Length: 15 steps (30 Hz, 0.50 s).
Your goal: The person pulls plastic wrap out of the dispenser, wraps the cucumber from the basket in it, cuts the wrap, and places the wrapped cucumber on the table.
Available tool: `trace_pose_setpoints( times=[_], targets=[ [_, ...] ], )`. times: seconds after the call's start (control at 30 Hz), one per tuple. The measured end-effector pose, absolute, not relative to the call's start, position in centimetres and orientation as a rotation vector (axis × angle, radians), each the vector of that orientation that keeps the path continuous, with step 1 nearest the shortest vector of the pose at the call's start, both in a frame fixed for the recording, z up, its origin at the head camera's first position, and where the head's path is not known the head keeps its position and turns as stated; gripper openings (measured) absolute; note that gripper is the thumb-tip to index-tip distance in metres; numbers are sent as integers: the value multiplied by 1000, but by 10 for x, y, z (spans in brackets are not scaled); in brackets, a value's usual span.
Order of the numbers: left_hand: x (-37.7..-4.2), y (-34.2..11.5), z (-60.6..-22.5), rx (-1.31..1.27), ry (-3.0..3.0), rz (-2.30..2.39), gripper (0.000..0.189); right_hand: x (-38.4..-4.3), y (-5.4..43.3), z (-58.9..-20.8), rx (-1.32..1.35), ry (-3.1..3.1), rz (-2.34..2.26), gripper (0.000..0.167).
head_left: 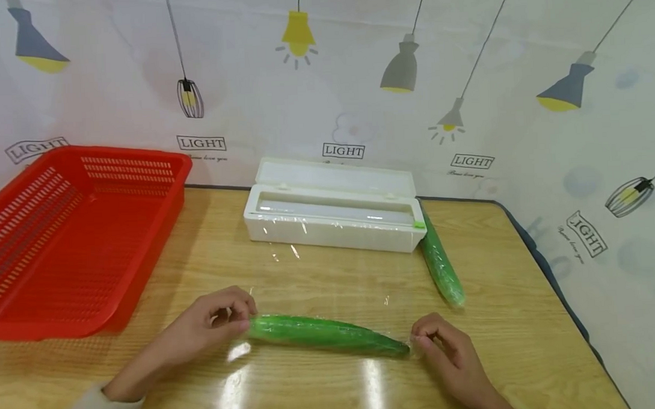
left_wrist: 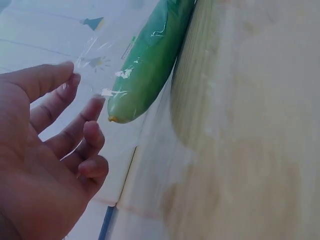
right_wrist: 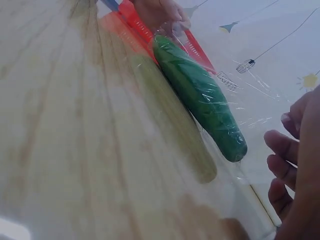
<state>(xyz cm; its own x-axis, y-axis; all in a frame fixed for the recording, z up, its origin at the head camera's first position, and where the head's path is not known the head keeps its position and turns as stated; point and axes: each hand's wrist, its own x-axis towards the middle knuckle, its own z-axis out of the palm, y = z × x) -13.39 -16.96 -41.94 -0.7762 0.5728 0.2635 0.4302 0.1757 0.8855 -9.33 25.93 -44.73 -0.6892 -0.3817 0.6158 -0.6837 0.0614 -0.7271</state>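
A green cucumber (head_left: 328,335) lies crosswise near the front of the wooden table, with clear cling film (right_wrist: 255,105) over it. The film runs back from the cucumber toward a white film dispenser box (head_left: 334,231), whose lid is up and whose roll shows inside. At the cucumber's left end, my left hand (head_left: 214,317) pinches the film between thumb and index finger, the other fingers loosely bent. My right hand (head_left: 452,359) pinches the film just beyond the narrow right end. In the left wrist view, the cucumber's tip (left_wrist: 125,107) is beside the left fingertips.
A second cucumber (head_left: 442,263), shiny with film, lies at the right end of the dispenser. On the left stands a red perforated basket (head_left: 128,235). Behind the table (head_left: 503,282) hangs a white covering (head_left: 350,65) printed with lamps; it also covers the right side.
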Motion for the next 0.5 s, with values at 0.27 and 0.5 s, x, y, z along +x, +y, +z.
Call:
trace_pose_setpoints(
  times=[0.27,0.5],
  targets=[
    [-134,-164,-424,793,2453,1652,8,-93,259,-448,854,-2241,1435,28],
    [-136,-161,-429,625,2576,1590,6,-93,254,-445,646,-2387,1298,27]
  ],
)
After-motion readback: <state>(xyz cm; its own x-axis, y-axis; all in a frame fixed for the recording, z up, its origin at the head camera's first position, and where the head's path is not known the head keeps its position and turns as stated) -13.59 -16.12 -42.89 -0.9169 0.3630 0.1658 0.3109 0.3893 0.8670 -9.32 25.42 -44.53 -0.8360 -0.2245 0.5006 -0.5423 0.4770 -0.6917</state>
